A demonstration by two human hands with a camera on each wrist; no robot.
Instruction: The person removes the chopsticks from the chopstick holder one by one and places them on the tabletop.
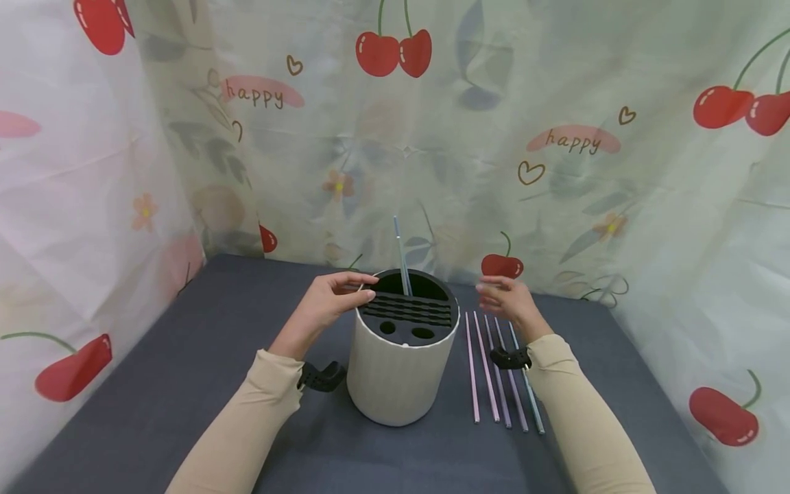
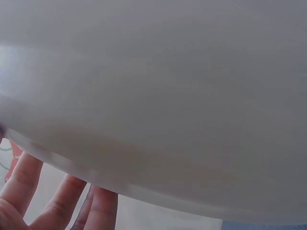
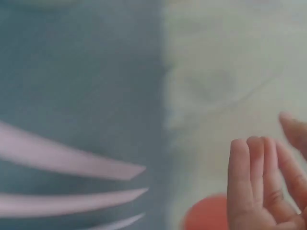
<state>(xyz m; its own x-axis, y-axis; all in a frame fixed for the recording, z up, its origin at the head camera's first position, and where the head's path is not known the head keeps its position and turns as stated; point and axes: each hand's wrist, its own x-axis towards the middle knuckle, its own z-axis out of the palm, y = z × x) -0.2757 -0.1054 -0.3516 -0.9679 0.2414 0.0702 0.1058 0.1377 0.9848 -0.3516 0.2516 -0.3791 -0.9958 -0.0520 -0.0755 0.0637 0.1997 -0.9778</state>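
A round white utensil holder with a slotted black top stands upright in front of me. My left hand rests at its left rim, thumb and index finger reaching over the edge; in the left wrist view its fingers lie along the pale wall. Slim blue sticks lean upright in the holder's rear opening. My right hand is raised right of the holder, fingers loosely extended and holding nothing. Below and beside it several slim shiny sticks, pink, purple and blue, lie side by side on the table.
A dark grey cloth covers the table. Behind and at both sides hangs a pale curtain printed with cherries, hearts and leaves. Black bands are worn on both wrists.
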